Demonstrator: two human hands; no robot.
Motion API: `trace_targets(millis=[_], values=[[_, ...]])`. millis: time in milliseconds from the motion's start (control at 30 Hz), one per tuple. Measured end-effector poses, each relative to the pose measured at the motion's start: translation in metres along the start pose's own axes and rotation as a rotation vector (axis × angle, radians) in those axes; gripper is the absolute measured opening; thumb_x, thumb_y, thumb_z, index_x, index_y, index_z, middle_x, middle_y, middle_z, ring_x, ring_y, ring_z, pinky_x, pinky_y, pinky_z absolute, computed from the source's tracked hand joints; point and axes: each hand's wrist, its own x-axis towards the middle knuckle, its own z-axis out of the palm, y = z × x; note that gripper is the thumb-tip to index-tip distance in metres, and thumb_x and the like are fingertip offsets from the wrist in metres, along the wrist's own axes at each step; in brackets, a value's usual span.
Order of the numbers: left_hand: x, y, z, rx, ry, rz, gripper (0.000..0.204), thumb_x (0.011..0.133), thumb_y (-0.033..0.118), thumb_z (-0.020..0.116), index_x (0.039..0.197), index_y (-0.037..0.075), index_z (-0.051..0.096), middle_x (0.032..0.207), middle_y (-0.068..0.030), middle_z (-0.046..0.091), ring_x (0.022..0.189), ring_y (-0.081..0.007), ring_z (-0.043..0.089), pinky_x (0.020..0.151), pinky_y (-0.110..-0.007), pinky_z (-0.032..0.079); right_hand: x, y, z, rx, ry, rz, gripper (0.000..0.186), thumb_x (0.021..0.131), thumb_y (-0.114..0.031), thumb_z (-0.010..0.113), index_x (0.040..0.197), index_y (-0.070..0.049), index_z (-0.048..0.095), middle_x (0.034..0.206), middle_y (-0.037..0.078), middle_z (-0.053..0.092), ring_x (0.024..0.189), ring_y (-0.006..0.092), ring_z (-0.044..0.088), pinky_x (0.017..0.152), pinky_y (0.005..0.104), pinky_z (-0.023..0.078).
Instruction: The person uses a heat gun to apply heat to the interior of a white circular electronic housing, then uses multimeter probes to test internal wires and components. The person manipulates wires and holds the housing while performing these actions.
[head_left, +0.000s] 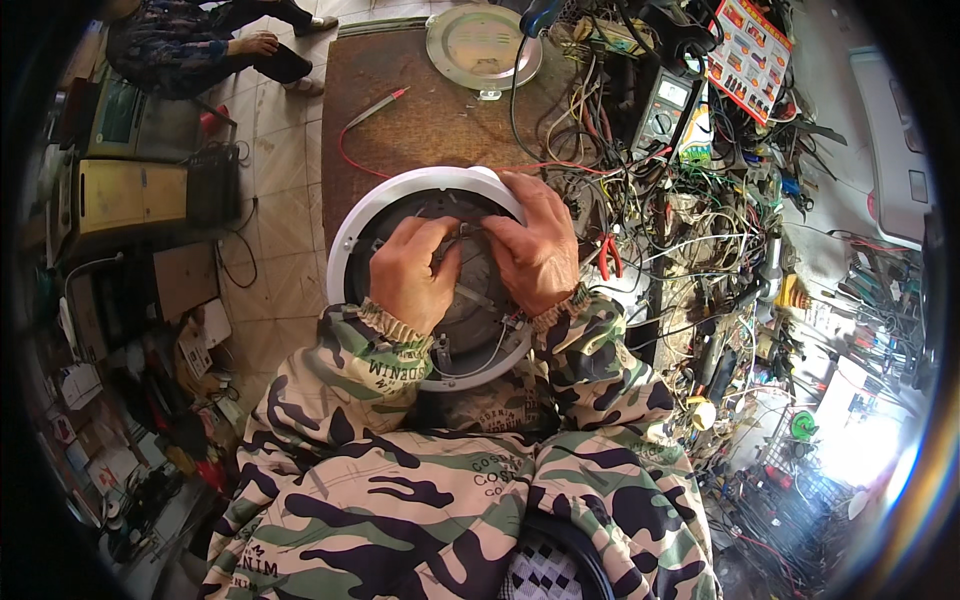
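A round appliance housing [345, 235] with a white rim and a dark, open inside lies in front of me, at the near end of the brown bench. Both hands are inside its rim. My left hand [412, 268] is closed, with thumb and forefinger bent together above the upper middle of the housing. Facing it, my right hand [538, 245] is also closed, its fingertips meeting close to the left ones. Whatever small part lies between the fingertips is hidden. Wires and a small metal bracket [441, 352] show at the housing's near edge.
A round metal cover [480, 48] lies at the far end of the bench [440, 125], near a red test probe [385, 103]. Tangled wires, a multimeter [662, 118] and red-handled pliers [609, 257] crowd the right. Another person [165, 45] is at the far left.
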Motion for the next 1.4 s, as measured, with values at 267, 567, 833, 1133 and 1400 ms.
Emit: trace_targets(millis=[267,567,833,1133,1400], values=[[0.004,0.002,0.006,0.015,0.025,-0.011,0.018,0.086,0.002,0.078,0.103,0.001,0.076,0.094,-0.0169,0.073,0.084,-0.0361,0.073,0.071,-0.041,0.057,0.003,-0.006,0.001,-0.047,-0.054,0.006,0.02,0.073,-0.007,0.076,0.092,-0.01,0.075,0.138,0.021,0.061,0.123,0.0448,0.061,0.098,0.053,0.051],[0.005,-0.002,0.012,0.117,0.03,-0.027,0.013,0.087,0.005,0.078,0.1,0.003,0.076,0.091,-0.0163,0.073,0.081,-0.0375,0.072,0.069,-0.043,0.057,-0.004,-0.01,-0.015,0.056,0.011,0.157,0.027,0.077,-0.001,0.078,0.104,-0.005,0.077,0.136,0.023,0.062,0.121,0.0441,0.063,0.099,0.049,0.054],[0.004,0.0,0.014,0.165,0.023,-0.025,0.014,0.087,0.005,0.077,0.101,0.006,0.076,0.09,-0.0146,0.072,0.078,-0.0375,0.072,0.066,-0.043,0.058,-0.04,-0.02,-0.038,0.1,0.19,0.46,0.022,0.084,0.001,0.076,0.106,-0.002,0.076,0.124,0.021,0.069,0.111,0.0369,0.07,0.094,0.0418,0.057],[0.005,-0.003,0.014,0.168,0.017,0.006,0.018,0.087,0.003,0.076,0.104,0.005,0.075,0.09,-0.0153,0.072,0.079,-0.0378,0.072,0.067,-0.044,0.057,-0.036,-0.029,-0.027,-0.12,0.098,0.285,0.023,0.077,-0.005,0.083,0.099,-0.003,0.074,0.13,0.02,0.065,0.115,0.0409,0.065,0.094,0.0469,0.055],[0.006,0.0,0.012,0.112,0.032,-0.01,0.017,0.087,0.002,0.075,0.104,0.004,0.074,0.091,-0.0167,0.073,0.08,-0.0388,0.072,0.068,-0.043,0.057,-0.032,-0.031,-0.019,-0.281,0.024,0.171,0.025,0.078,-0.005,0.081,0.1,-0.001,0.071,0.135,0.02,0.061,0.116,0.0427,0.063,0.097,0.0518,0.053]])
